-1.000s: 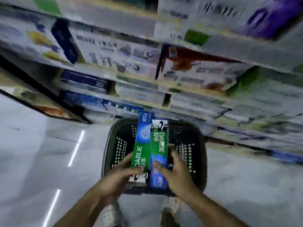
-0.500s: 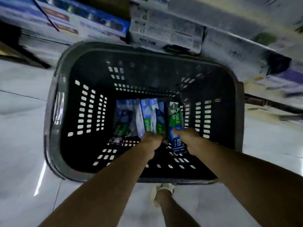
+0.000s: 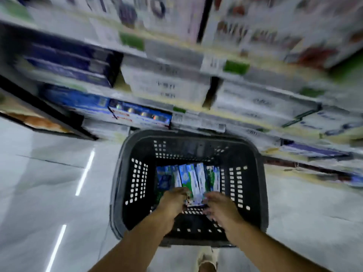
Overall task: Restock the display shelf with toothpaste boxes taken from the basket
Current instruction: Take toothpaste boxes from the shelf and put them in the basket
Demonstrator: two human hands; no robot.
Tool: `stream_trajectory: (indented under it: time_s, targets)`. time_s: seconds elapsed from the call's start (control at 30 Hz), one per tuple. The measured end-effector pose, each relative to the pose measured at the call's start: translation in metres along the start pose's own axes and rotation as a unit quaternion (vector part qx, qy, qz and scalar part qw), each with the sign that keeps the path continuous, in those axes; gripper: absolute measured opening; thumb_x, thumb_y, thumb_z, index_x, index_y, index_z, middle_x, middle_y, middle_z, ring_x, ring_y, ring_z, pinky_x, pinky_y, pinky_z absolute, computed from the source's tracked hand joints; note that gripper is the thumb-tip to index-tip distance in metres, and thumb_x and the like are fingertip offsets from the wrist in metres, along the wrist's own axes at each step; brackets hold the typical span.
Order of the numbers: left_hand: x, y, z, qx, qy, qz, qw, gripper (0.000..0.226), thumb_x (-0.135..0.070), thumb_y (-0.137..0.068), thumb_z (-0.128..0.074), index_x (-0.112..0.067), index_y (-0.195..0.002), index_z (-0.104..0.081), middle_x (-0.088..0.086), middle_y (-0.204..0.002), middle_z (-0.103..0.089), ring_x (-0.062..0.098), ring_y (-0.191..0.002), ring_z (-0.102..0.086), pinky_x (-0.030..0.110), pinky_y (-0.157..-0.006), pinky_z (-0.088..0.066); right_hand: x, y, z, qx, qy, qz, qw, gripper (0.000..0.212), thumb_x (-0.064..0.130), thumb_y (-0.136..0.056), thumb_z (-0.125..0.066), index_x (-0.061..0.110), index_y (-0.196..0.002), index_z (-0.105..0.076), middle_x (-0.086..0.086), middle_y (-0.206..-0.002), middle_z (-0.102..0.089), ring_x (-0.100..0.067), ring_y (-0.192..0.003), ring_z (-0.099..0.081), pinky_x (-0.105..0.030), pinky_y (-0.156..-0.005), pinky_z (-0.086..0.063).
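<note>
Toothpaste boxes (image 3: 191,181), green, blue and white, lay side by side on the bottom of the basket (image 3: 117,183), their long sides running away from the person, towards its far wall. Nearest the camera, a pale shoe (image 3: 206,260) stood on the floor just behind the basket's near rim. Two bare forearms reached forward and down over that rim from the lower edge of the view.

The left hand (image 3: 172,201) was inside the basket at the near ends of the boxes, its fingers (image 3: 181,191) curled down over the end of one box and grasping it. The right hand (image 3: 220,207) was just beside it, its fingers (image 3: 208,201) bent towards the near end of the neighbouring box and touching it. Motion blur smeared them, so I could not tell whether they had closed on that box or only rested against it.

The basket was dark plastic with rows of small square holes in its walls, and it sat on a glossy pale tiled floor (image 3: 49,183) (long streaks of ceiling light were mirrored in the tiles to the left). Its far rim stood near the foot of the display shelf (image 3: 196,50).

Beyond it, the lowest tier held dark blue cartons (image 3: 139,112). Above those were stacked white cartons (image 3: 167,83), with more dark blue cartons to their left. White price tags (image 3: 213,62) and a green label (image 3: 235,67) sat on the edge of the tier above. The topmost goods were too blurred to read.
</note>
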State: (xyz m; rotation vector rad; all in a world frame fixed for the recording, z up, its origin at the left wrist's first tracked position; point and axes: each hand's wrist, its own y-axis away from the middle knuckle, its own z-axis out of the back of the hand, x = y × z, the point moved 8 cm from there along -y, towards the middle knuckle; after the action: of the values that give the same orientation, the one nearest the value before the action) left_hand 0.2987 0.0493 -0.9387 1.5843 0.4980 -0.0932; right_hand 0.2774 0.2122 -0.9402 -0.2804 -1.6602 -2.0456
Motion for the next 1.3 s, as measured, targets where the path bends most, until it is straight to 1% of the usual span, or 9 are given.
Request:
stream_trajectory:
  time_s: [0.13,0.3,0.43,0.57,0.67,0.8,0.93,1.07,1.3]
  targets:
    - [-0.114,0.118,0.047,0.023,0.09,-0.081,0.992,0.022,0.002,-0.099,-0.048,-0.005,-0.112,-0.063,0.022,-0.106,-0.063,0.024,-0.076,-0.058,0.028,-0.062,-0.051,0.143,0.147,-0.022,0.081,-0.014,0.149,0.985,0.015,0.003,-0.097,-0.057,0.009,-0.102,-0.07,-0.01,-0.083,-0.071,-0.021,-0.063,-0.06,-0.026,-0.055,-0.046]
    - [-0.28,0.314,0.107,0.018,0.086,-0.337,0.937,0.023,-0.003,-0.097,-0.053,-0.008,-0.116,-0.065,0.023,-0.107,-0.07,0.036,-0.091,-0.066,0.036,-0.076,-0.051,0.334,0.36,-0.018,0.084,0.022,0.426,0.901,0.02,0.023,-0.096,-0.06,0.04,-0.096,-0.072,0.009,-0.092,-0.074,-0.009,-0.084,-0.07,-0.024,-0.073,-0.055]
    - [-0.381,0.473,0.14,-0.01,-0.002,-0.525,0.851,0.019,-0.021,-0.096,-0.061,-0.031,-0.106,-0.073,0.007,-0.097,-0.077,0.025,-0.091,-0.072,0.036,-0.076,-0.056,0.433,0.506,-0.01,0.028,0.029,0.59,0.807,0.018,0.057,-0.088,-0.061,0.046,-0.1,-0.069,0.003,-0.085,-0.073,-0.021,-0.079,-0.069,-0.041,-0.071,-0.058]
    - [-0.448,0.588,0.153,-0.063,-0.02,-0.646,0.761,0.014,-0.034,-0.088,-0.069,-0.033,-0.102,-0.073,0.004,-0.09,-0.076,0.02,-0.086,-0.072,0.031,-0.075,-0.06,0.504,0.586,-0.001,-0.033,0.021,0.674,0.738,0.019,0.051,-0.083,-0.061,0.041,-0.097,-0.07,0.007,-0.081,-0.073,-0.017,-0.074,-0.07,-0.041,-0.07,-0.059]
    - [-0.483,0.622,0.154,-0.1,-0.017,-0.653,0.751,0.013,-0.017,-0.093,-0.066,-0.028,-0.094,-0.073,0.008,-0.086,-0.075,0.024,-0.082,-0.069,0.03,-0.071,-0.059,0.551,0.603,0.006,-0.112,0.046,0.689,0.714,0.005,0.034,-0.087,-0.069,0.035,-0.092,-0.071,0.013,-0.079,-0.071,-0.01,-0.071,-0.066,-0.028,-0.065,-0.055]
    - [-0.52,0.623,0.139,-0.185,-0.14,-0.624,0.746,0.015,-0.019,-0.091,-0.069,-0.025,-0.105,-0.069,0.002,-0.09,-0.067,0.022,-0.087,-0.065,0.031,-0.078,-0.055,0.592,0.577,-0.004,-0.254,0.25,0.634,0.686,0.041,0.048,-0.085,-0.068,0.034,-0.123,-0.063,0.003,-0.119,-0.056,-0.022,-0.11,-0.053,-0.031,-0.09,-0.044]
    - [-0.557,0.62,0.119,-0.28,-0.322,-0.62,0.658,0.044,-0.025,-0.086,-0.071,-0.024,-0.128,-0.063,-0.001,-0.115,-0.061,0.016,-0.105,-0.06,0.03,-0.092,-0.048,0.598,0.546,-0.013,-0.307,0.35,0.592,0.658,0.057,0.065,-0.082,-0.059,0.042,-0.133,-0.053,0.004,-0.144,-0.038,-0.024,-0.125,-0.036,-0.035,-0.1,-0.036]
    - [-0.587,0.599,0.098,-0.295,-0.473,-0.559,0.614,0.068,-0.023,-0.079,-0.072,-0.031,-0.142,-0.05,0.006,-0.138,-0.048,0.026,-0.128,-0.047,0.037,-0.106,-0.042,0.597,0.538,-0.014,-0.306,0.368,0.588,0.652,0.056,0.067,-0.082,-0.058,0.039,-0.13,-0.051,0.001,-0.148,-0.033,-0.027,-0.13,-0.033,-0.039,-0.103,-0.038]
    - [-0.627,0.564,0.086,-0.206,-0.528,-0.516,0.642,0.071,-0.026,-0.077,-0.074,-0.033,-0.143,-0.048,0.006,-0.13,-0.06,0.022,-0.094,-0.063,0.023,-0.068,-0.046,0.609,0.537,-0.019,-0.278,0.362,0.518,0.723,0.042,0.047,-0.072,-0.064,0.03,-0.106,-0.046,-0.002,-0.15,-0.025,-0.035,-0.141,-0.023,-0.045,-0.101,-0.04]
